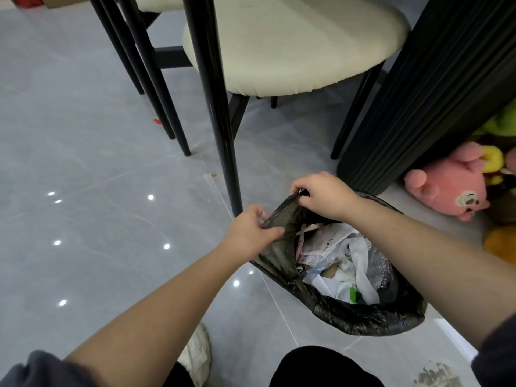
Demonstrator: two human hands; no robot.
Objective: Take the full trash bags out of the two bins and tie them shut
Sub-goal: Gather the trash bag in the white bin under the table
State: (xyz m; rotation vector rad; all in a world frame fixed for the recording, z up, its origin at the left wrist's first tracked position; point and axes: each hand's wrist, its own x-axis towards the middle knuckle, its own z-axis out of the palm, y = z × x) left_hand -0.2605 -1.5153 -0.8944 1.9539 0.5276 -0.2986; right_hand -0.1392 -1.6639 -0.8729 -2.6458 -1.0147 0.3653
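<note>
Though apart, hands (248, 233) (325, 195) pinch-tight on bag (363, 317)

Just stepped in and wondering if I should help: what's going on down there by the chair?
A person is working on a black trash bag on the floor beside a chair. The left hand and the right hand each pinch the bag's raised edge, stretching it between them. The bag is open and untied, full of paper and plastic waste. Whether a bin sits under it cannot be told. A pink plush toy lies to the right.
</note>
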